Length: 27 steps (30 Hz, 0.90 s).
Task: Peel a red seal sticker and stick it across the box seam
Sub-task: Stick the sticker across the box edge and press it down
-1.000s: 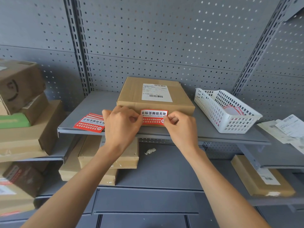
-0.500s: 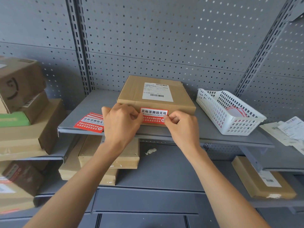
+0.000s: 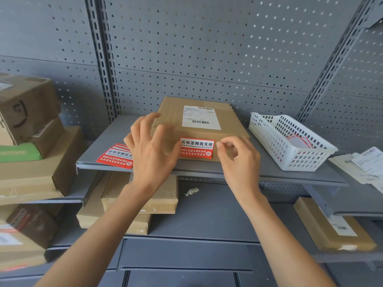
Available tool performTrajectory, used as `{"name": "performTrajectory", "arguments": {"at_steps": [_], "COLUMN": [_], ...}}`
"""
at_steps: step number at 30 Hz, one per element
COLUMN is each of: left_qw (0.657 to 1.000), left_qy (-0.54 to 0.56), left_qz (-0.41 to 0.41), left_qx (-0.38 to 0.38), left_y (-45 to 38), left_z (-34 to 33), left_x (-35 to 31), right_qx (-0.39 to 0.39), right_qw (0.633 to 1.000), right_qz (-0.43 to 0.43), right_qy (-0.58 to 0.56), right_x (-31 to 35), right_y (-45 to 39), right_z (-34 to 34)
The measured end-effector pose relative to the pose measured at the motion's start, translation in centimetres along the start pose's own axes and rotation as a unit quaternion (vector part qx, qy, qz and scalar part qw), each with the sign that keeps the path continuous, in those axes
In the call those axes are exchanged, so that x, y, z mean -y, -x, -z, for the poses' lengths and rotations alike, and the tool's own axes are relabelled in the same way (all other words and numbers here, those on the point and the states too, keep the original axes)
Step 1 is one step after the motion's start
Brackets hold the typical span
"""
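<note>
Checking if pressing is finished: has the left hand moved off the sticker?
Yes. The left hand has opened and lifted left, off the sticker on the box.

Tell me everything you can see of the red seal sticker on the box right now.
The red seal sticker is a rectangular label with a white top band of black characters and white print on red below. It lies flat on the cardboard box's near face, upper edge at the top rim. The right hand has fingertips by its right end; the left hand is open at its left.

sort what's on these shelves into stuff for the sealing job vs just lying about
Job: flat brown cardboard box, red seal sticker on its front, stack of spare red stickers.

Lying about: white plastic basket, loose paper slips, green box.
</note>
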State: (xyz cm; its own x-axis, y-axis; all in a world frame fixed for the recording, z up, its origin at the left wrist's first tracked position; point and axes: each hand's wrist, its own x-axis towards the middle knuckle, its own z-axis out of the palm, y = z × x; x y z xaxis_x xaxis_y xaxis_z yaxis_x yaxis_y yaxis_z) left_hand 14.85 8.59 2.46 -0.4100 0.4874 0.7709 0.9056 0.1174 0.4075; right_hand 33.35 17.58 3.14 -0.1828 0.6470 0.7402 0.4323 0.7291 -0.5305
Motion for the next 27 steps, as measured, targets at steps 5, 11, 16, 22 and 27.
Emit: {"name": "performTrajectory", "arguments": {"at_steps": [5,11,16,22,27], "left_qw": [0.997,0.988,0.989,0.992,0.993], "left_qy": [0.042,0.121,0.104,0.097,0.082], "left_qz": [0.022,0.035,0.034,0.042,0.065], "left_qx": [0.060,0.087,0.099,0.068,0.045], "left_y": [0.1,0.3,-0.5,-3.5,-5.9], "left_z": [-0.9,-1.5,-1.1,0.9,1.6], "left_x": [-0.2,-0.4,-1.1,-3.4,-5.0], "right_qx": [-0.020,0.045,0.027,-0.016,-0.031], "right_qw": [0.991,0.997,0.998,0.998,0.991], "right_qz": [0.025,-0.020,-0.035,-0.020,-0.023], "right_qy": [0.130,0.056,0.037,0.063,0.127], "right_x": [-0.3,-0.3,0.6,3.2,5.2], "right_y": [0.2,-0.1,-0.6,-3.7,-5.4], "right_z": [-1.1,-2.5,-2.4,-0.5,-0.1]}}
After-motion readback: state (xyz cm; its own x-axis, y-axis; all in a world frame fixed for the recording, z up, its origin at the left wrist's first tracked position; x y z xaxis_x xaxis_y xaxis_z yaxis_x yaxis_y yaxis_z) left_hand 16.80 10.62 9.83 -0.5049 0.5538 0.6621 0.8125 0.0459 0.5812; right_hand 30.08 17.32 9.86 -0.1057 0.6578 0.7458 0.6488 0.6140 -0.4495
